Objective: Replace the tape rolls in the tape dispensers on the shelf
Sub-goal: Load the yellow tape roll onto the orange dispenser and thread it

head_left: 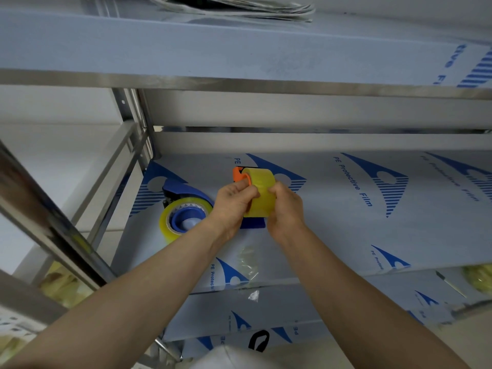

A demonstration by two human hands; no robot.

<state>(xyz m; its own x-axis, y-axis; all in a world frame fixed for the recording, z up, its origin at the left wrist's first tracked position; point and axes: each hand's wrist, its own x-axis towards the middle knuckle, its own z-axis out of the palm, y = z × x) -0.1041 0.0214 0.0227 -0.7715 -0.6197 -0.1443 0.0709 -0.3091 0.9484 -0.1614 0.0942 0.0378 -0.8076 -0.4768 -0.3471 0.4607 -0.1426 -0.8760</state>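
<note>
A yellowish tape roll [262, 190] sits on an orange tape dispenser [239, 174] with a blue part [253, 223] showing under the hands, above the middle shelf [332, 222]. My left hand [231, 206] grips the dispenser at the roll's left side. My right hand [286, 209] holds the roll from the right. To the left, a blue tape dispenser [183, 193] lies on the shelf with another yellowish roll [183, 217] mounted on its hub.
Steel shelf posts [138, 121] and a slanted rail [48, 209] stand at the left. The upper shelf [239, 49] carries folded papers [234, 6]. A crumpled clear tape scrap [249, 259] lies near the front edge. Yellow items sit on the lower shelves.
</note>
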